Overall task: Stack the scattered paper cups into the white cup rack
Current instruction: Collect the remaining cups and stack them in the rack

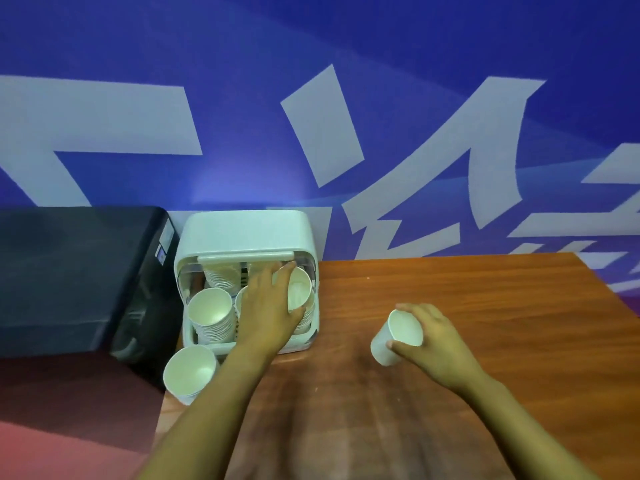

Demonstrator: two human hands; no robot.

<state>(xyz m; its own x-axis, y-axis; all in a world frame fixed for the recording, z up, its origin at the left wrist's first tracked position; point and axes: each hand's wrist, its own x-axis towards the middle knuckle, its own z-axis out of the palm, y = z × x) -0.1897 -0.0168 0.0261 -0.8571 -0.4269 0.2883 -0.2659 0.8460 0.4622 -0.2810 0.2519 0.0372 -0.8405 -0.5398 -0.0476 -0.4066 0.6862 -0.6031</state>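
Left hand (268, 303) grips a cup (298, 289) in the rack (242, 233); right hand (431, 337) grips another cup (394, 337).

White paper cups (396, 337) fill a white rack (242, 233) on a reddish-brown wooden table (485, 306); the wall (311, 46) is blue with pale lettering.

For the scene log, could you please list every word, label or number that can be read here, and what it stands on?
Blue wall banner: huge pale strokes, cropped; no whole character can be read.
Black box: a small sticker on its side, too small and blurred to read.
White cup rack and paper cups: no print visible.
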